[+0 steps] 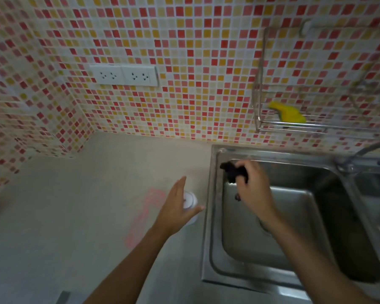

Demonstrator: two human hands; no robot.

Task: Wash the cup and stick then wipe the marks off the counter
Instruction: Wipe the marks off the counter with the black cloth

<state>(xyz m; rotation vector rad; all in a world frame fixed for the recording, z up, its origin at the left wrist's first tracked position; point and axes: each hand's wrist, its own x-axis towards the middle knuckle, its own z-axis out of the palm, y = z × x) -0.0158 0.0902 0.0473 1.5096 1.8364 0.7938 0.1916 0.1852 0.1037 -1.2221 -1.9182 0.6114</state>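
Observation:
A white cup (190, 199) stands on the beige counter (75, 216) beside the sink's left rim. My left hand (178, 205) hovers over it with fingers spread, partly hiding it; I cannot tell whether it touches the cup. Pink marks (145, 213) smear the counter just left of the cup. My right hand (253, 189) is over the left side of the steel sink (213, 216), closed on a dark crumpled cloth (230, 172). The stick is not visible.
A faucet (364, 152) stands at the sink's back right. A wire rack (294, 126) on the tiled wall holds a yellow sponge (287, 111). Wall sockets (124, 75) sit above the counter. A second basin lies at the far right.

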